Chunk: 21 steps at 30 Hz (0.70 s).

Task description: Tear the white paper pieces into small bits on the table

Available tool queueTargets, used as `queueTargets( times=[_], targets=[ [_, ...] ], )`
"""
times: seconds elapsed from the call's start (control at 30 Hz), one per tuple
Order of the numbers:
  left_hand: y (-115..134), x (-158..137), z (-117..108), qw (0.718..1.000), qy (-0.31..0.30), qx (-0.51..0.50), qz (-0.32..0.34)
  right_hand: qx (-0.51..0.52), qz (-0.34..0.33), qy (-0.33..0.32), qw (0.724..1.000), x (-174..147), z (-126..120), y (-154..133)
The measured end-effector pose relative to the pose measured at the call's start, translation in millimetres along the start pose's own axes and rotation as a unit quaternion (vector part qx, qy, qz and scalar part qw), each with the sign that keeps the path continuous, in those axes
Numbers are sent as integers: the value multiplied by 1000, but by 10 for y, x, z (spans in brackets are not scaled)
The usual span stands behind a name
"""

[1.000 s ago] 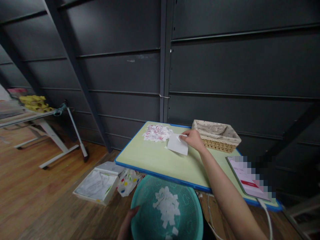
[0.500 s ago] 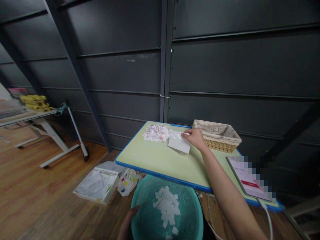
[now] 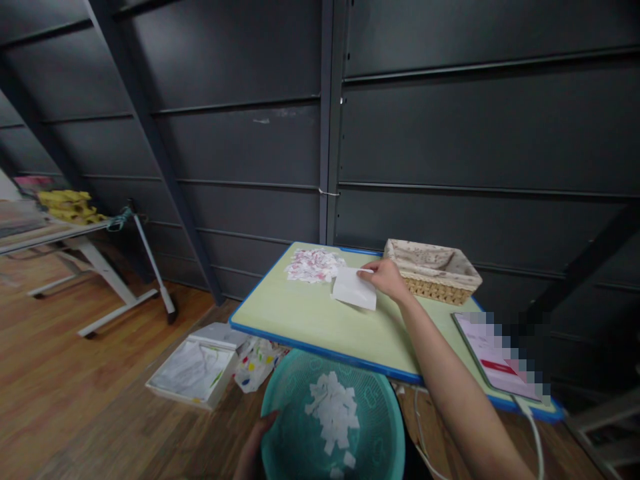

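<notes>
My right hand [image 3: 384, 275] pinches the upper right edge of a glossy white sheet [image 3: 354, 288] above the pale green board [image 3: 295, 317] with a blue rim. Just left of the sheet lies a heap of small white and pinkish paper scraps [image 3: 311, 265]. Down in front, my left hand [image 3: 257, 437] is closed on the left rim of a teal plastic mesh basket [image 3: 267, 393], thumb over the edge. White paper pieces [image 3: 334, 408] lie inside that basket.
Behind my right hand sits a wicker basket [image 3: 440, 288] with a cloth lining. A tablet [image 3: 493, 357] with a white cable [image 3: 534, 427] rests at the board's right. A white box [image 3: 193, 373] and a dotted bag [image 3: 255, 363] lie on the floor. Another table [image 3: 65, 233] stands left.
The sheet in my right hand has shifted slightly left and tilted, its shine now less marked. My left hand keeps its hold on the teal basket.
</notes>
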<state>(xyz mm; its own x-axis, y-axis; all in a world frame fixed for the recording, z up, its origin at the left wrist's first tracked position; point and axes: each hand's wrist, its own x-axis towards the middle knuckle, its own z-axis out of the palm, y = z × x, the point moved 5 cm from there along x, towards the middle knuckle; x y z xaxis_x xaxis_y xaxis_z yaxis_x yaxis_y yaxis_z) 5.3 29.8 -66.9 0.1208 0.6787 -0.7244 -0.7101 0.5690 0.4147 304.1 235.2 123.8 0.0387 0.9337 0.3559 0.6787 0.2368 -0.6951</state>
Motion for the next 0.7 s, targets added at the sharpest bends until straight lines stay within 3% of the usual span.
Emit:
queueTargets(
  times=[0.1,0.23,0.43,0.53,0.7],
  targets=[
    [-25,-43,18,999,23,-8,-23,28,1,-9,1000,-1,4,-2],
    [-59,-142,118,999,2,-12,-42,51,4,15,999,-6,-35,-3],
    [-44,-161,69,999,3,3,-32,84,17,-39,996,-10,81,21],
    [-26,-107,15,999,-13,-7,-28,105,20,13,994,14,82,52],
    [33,-118,30,1000,3,4,-8,-6,-36,143,989,-1,58,-15]
  ],
)
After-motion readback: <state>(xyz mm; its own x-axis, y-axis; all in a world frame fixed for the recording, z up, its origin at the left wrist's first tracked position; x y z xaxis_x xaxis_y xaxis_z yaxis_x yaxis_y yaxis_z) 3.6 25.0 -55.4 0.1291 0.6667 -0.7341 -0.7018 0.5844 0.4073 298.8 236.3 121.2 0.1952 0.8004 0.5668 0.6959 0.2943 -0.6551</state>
